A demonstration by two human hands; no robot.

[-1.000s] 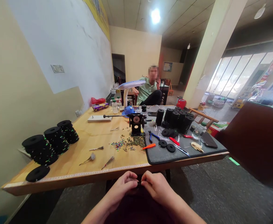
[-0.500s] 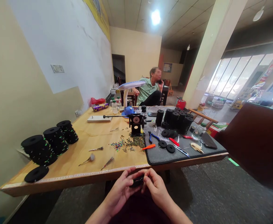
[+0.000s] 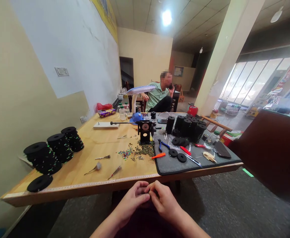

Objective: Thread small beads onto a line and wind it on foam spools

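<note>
Pinching inward, our left hand (image 3: 133, 202) and right hand (image 3: 165, 199) meet at the fingertips, low and central, just before the table's near edge. Thumbs and forefingers bend towards each other, and the piece in work lies between them, hidden by our fingers against dark clothing; we cannot tell its shape or colour, nor how firmly either hand grips.

Nearest us on the grey mat (image 3: 171, 167), we see two flat black discs (image 3: 179, 158), round and matt, each with a small central hole, lying just beside each other. An orange-handled tool (image 3: 160, 155) crosses the mat's left border, and blue pliers (image 3: 160, 145) sit farther in. Loose beads (image 3: 147, 150) spread over the wood beside the mat, around the foot of a black machine with a dial (image 3: 145, 126). Three brush-like bundles (image 3: 117, 170) lie apart on the wood to our left.

A measuring strip (image 3: 85, 184) runs along the wooden table (image 3: 77, 168) close to its front edge; at its left end a lone black disc (image 3: 40, 184) overlaps it, near three upright stacks (image 3: 42, 160) flecked with green. We have open wood between those stacks and the bundles, and a bare band of mat along its near border. Beyond the table's right corner, we look down on dark floor (image 3: 234, 198).
</note>
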